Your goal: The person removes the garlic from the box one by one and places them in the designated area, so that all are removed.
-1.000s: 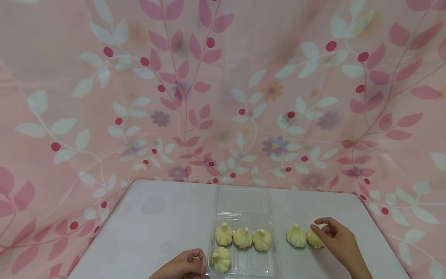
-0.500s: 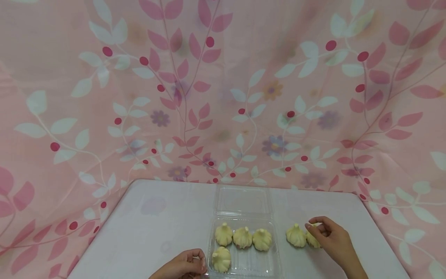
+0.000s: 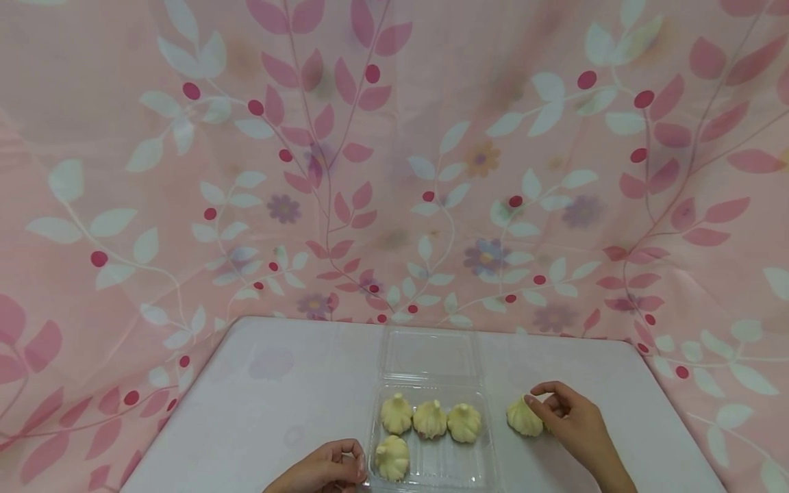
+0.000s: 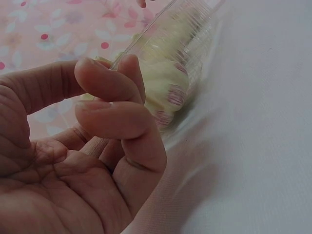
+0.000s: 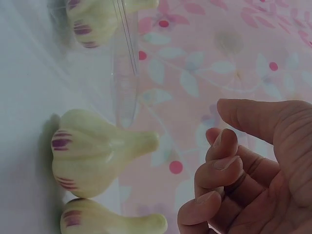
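Note:
A clear plastic clamshell container (image 3: 489, 445) lies open at the table's front, with three garlic bulbs (image 3: 429, 420) in its back row and one (image 3: 392, 458) at front left. My left hand (image 3: 354, 462) has its fingers curled at the container's left rim (image 4: 185, 29), pinching it as far as I can see. Two loose garlic bulbs lie on the table to the right; the left one (image 3: 521, 417) (image 5: 92, 153) shows fully. The other (image 5: 107, 225) is hidden under my right hand (image 3: 535, 400) in the head view. That hand (image 5: 219, 124) hovers loosely curled beside them, holding nothing.
The container's lid (image 3: 429, 352) lies flat behind its base. The table (image 3: 283, 383) is white and rounded at its corners. A pink leaf-patterned curtain (image 3: 394, 171) hangs close behind and around it.
My right hand has slid left over the two loose bulbs, covering the right one and bringing its fingertips to the left one. The left hand has stayed put.

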